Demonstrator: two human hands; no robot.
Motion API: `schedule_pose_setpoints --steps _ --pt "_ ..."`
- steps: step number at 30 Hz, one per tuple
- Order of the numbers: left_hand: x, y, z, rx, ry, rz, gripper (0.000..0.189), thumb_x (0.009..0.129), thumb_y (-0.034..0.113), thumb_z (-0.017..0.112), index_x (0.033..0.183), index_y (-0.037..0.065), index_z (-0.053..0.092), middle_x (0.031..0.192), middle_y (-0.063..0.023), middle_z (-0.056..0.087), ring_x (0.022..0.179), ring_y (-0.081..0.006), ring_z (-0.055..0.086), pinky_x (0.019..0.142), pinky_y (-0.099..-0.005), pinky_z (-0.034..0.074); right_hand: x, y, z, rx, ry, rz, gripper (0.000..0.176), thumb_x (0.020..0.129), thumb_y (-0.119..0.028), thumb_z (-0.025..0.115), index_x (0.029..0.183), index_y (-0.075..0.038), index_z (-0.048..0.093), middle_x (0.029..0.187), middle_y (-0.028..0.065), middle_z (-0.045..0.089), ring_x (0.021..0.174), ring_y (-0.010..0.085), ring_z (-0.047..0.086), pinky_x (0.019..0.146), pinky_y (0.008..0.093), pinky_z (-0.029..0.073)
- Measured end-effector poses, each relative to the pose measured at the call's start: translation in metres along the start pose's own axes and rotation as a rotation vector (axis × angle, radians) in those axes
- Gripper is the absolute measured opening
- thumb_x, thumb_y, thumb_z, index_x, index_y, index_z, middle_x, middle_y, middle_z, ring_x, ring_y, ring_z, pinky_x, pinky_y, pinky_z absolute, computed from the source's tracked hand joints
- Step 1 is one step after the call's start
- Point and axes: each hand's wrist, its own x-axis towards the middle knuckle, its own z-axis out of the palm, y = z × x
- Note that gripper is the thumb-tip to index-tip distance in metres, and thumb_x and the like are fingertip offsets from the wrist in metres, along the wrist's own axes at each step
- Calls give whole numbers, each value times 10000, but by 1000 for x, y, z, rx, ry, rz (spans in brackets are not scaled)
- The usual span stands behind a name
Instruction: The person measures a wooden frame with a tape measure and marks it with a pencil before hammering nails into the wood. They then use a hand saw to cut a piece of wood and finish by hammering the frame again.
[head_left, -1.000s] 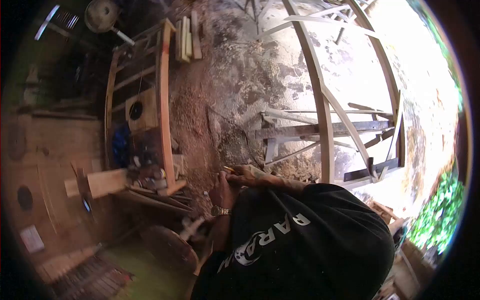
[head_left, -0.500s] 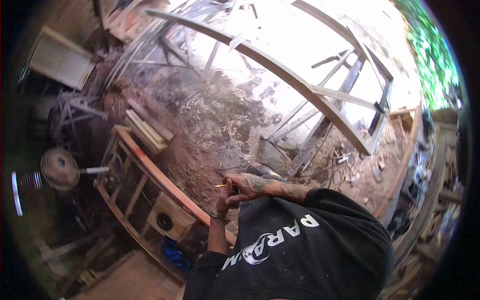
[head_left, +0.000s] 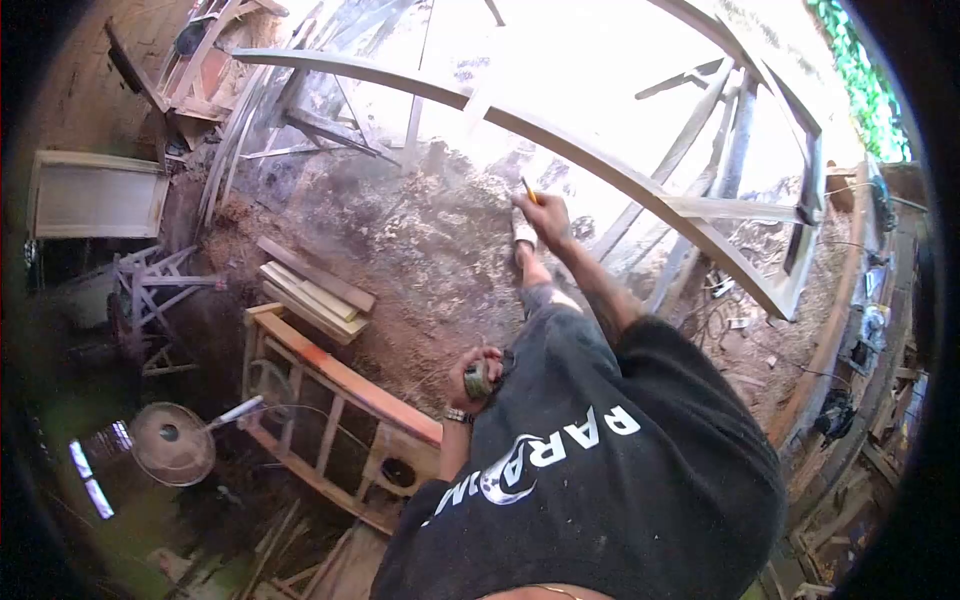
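Observation:
My left hand point(head_left: 474, 378), with a watch at its wrist, is closed around a small greenish object point(head_left: 478, 380), perhaps a tape measure, close to the front of my shirt. My right hand point(head_left: 547, 217) reaches out over the floor with a yellow pencil point(head_left: 529, 190) pinched between its fingers. To the right of that hand, a long wooden beam point(head_left: 590, 160) of a large frame crosses the view. Below the right hand, my leg and foot point(head_left: 525, 240) show on the dusty floor.
On the left lie an orange-edged wooden frame point(head_left: 345, 380), stacked boards point(head_left: 315, 300), a round fan point(head_left: 173, 443) and a pale panel point(head_left: 100, 197). Wood scraps point(head_left: 850, 500) fill the right edge. Shavings and a cable cover the floor near the beam.
My hands, together before, are now apart. The right one has moved up and forward with the pencil; the left one stays low, its held object now visible. The view has shifted and a leg has come into sight.

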Motion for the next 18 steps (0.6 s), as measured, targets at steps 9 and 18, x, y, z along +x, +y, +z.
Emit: schedule_pose_setpoints --steps 9,18 --pt "82 177 45 -138 124 -10 444 974 448 457 1063 35 594 670 -64 523 743 -213 460 585 -328 407 199 -67 90 240 395 33 448 893 -405 660 1135 -29 636 978 175 694 924 293 657 834 403 496" --pt "188 229 67 141 95 -185 436 984 380 435 1071 -14 602 683 -70 541 705 -184 526 650 -281 434 210 -52 84 97 177 146 329 899 -260 658 1145 -48 603 873 76 644 809 168 607 692 321 488"
